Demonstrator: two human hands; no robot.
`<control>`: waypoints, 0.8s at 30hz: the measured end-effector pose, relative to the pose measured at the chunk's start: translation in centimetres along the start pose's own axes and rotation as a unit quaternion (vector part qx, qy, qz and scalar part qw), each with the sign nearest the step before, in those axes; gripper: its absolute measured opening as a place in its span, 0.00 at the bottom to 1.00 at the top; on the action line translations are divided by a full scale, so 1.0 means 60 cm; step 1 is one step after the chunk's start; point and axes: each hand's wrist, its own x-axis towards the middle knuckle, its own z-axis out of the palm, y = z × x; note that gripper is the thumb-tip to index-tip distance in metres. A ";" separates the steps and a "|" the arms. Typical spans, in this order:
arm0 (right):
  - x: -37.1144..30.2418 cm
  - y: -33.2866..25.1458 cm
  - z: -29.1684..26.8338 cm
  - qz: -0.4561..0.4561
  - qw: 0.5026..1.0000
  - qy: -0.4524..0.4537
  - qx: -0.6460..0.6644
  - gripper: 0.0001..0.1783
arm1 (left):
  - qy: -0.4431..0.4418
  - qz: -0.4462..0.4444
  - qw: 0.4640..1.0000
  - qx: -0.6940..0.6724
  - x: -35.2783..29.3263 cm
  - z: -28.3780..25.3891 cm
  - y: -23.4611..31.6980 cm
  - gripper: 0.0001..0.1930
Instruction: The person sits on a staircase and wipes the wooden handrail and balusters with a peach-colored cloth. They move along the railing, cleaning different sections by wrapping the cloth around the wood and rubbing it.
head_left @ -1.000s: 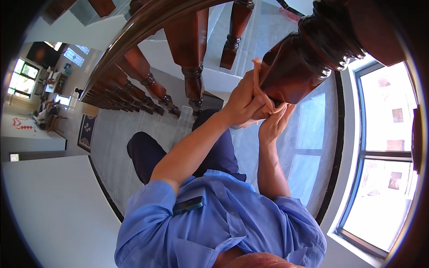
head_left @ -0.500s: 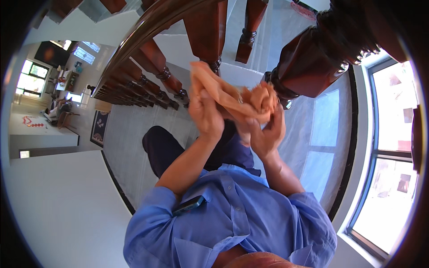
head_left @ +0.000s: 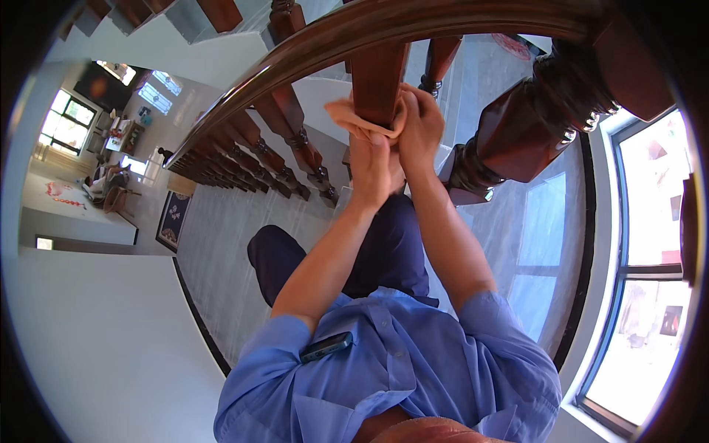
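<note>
An orange-tan cloth (head_left: 347, 115) is wrapped around the near side of a dark red wooden baluster (head_left: 378, 81) under the handrail. My left hand (head_left: 371, 166) presses the cloth from the near left, its thumb pointing up against it. On the right side of the baluster, my right hand (head_left: 421, 129) is closed round the cloth, with its fingers curled behind the post. The fingertips of both hands are partly hidden by the post and the cloth. One loose end of the cloth sticks out to the left.
A glossy curved handrail (head_left: 295, 55) passes just above my hands. Further balusters (head_left: 277, 148) run down to the left, and a thick newel post (head_left: 517, 129) stands close on the right. A window (head_left: 646, 273) is at the far right, a white wall (head_left: 111, 325) at the left.
Both hands have moved forward with the cloth. Held stretched in front of the balusters before, it is now wrapped against one. The view has shifted slightly.
</note>
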 end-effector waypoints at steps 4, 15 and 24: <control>0.023 0.019 0.021 0.104 0.971 -0.138 0.166 0.20 | -0.029 0.050 0.996 0.067 0.012 0.004 0.002 0.39; -0.084 0.015 -0.077 0.066 0.993 -0.098 -0.001 0.22 | 0.030 -0.069 0.990 0.119 -0.008 -0.097 -0.021 0.23; -0.131 0.003 -0.155 0.120 0.977 -0.177 0.011 0.25 | 0.124 -0.165 0.969 0.134 -0.105 -0.161 0.045 0.18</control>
